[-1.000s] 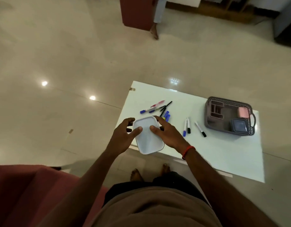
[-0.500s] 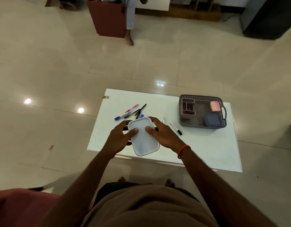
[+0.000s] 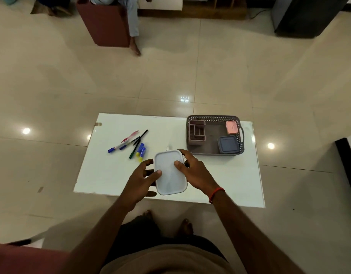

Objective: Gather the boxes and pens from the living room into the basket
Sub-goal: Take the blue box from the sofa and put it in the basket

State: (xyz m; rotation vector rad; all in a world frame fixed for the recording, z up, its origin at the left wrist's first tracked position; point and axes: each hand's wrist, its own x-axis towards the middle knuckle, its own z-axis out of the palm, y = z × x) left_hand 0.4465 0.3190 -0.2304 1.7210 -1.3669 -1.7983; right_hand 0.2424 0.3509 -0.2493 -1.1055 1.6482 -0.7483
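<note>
I hold a white lidded box [image 3: 170,173] over the near middle of the white table [image 3: 103,175], gripped from both sides. My left hand [image 3: 140,181] clasps its left edge, thumb on the lid. My right hand [image 3: 194,171] clasps its right edge. The grey basket [image 3: 215,117] stands at the table's far right; inside it are a pink divided organiser [image 3: 197,129], a small pink box [image 3: 231,127] and a grey-blue box [image 3: 228,144]. Several pens [image 3: 131,141] and two blue-and-yellow sticks [image 3: 141,150] lie in a loose bunch left of the box. Markers behind my right hand are hidden.
A seated person's leg and bare foot [image 3: 135,48] rest beside a dark red stool [image 3: 105,24] on the far floor. A red seat [image 3: 22,260] sits at the lower left. A dark cabinet [image 3: 305,14] stands at the far right. Tiled floor surrounds the table.
The view has tilted up and shifted left over the table. Both hands have carried the white box to the right, nearer the basket, and it now covers the markers seen earlier.
</note>
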